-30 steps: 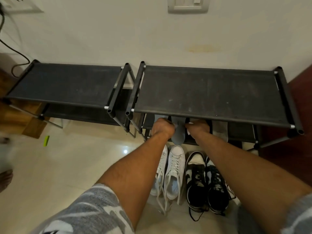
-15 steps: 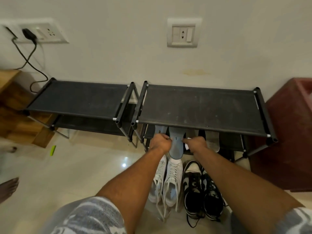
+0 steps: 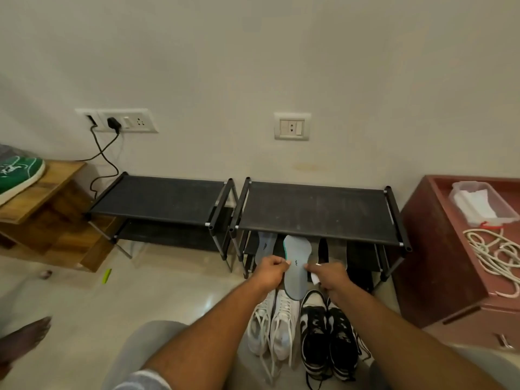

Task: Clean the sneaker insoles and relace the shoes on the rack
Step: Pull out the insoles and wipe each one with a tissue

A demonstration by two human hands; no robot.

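We hold the grey insole [image 3: 296,273] before the front edge of the right rack [image 3: 318,209], above the white sneakers [image 3: 274,329] on the floor. Our left hand [image 3: 270,273] pinches its left side and our right hand [image 3: 331,278] its right side, fingers curled.

We find the left rack [image 3: 157,198] beside the right rack [image 3: 318,209], both against the wall [image 3: 253,66]. Before the right rack, one pair of sneakers [image 3: 273,327] stands on the floor [image 3: 168,299] left of another pair [image 3: 326,339]. Rightward, a cabinet [image 3: 439,277] carries rope [image 3: 495,257] and a tub [image 3: 478,204].

Green shoe [image 3: 19,171]: cut off by left edge. Shelved insole [image 3: 266,244]: far end hidden under rack top [image 3: 315,206].
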